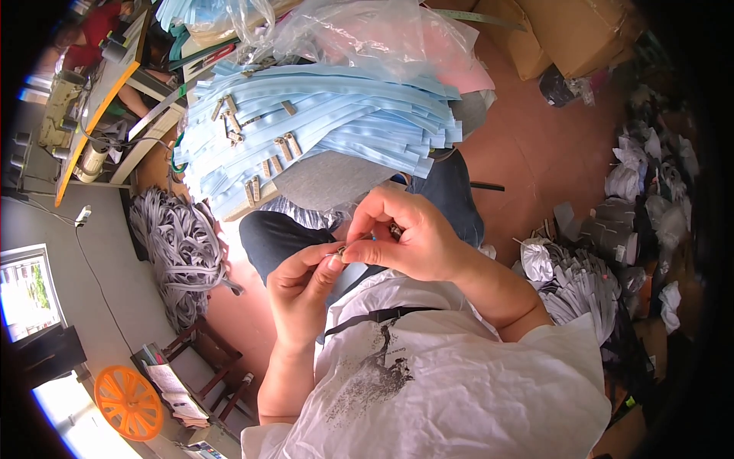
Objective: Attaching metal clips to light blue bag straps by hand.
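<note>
In front of my shirt, my left hand (300,289) pinches a small metal piece (342,250), which looks like a zipper slider, between thumb and fingertips. My right hand (420,239) closes on the same piece from the other side. More small metal pieces (395,229) show inside its curled fingers. A short pale blue strip end (353,273) hangs just below the fingertips; its link to the piece is hidden. Beyond both hands lies a thick fan of light blue zipper tapes (382,115). Several metal zipper sliders (284,147) rest on it in small groups.
A grey cloth-covered surface (325,180) lies under the tapes' near edge. Clear plastic bags (359,38) lie behind them. Grey tapes heap on the floor at left (180,249) and in another bundle at right (577,283). Cardboard boxes (566,34) stand far right; a person's arm (134,99) shows far left.
</note>
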`<action>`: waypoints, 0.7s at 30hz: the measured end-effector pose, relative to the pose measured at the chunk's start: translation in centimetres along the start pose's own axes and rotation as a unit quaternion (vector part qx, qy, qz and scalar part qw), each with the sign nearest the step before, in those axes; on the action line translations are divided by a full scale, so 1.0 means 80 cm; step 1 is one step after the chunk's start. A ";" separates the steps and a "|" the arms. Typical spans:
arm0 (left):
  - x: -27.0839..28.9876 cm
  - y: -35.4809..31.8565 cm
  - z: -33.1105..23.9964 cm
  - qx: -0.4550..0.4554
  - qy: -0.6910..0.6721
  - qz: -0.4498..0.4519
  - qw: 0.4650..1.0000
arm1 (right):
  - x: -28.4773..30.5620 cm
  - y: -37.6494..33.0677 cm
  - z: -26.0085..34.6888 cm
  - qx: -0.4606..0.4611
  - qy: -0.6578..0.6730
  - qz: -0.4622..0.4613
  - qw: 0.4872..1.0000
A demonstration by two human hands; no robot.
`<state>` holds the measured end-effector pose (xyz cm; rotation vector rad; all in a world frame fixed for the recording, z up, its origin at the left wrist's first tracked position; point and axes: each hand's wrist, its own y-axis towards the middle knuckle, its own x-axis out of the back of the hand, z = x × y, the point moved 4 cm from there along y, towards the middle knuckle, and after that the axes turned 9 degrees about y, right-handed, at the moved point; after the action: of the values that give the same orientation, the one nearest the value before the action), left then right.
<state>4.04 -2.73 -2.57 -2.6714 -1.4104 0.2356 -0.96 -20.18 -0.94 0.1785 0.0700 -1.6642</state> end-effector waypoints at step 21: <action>-0.015 0.005 0.025 0.095 -0.396 0.031 0.913 | -0.032 0.000 -0.010 0.140 -0.041 -0.029 0.989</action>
<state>3.31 -3.87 -4.53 -2.5415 -1.3382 1.5122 -0.64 -17.58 -1.33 0.3214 -0.2236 -1.7329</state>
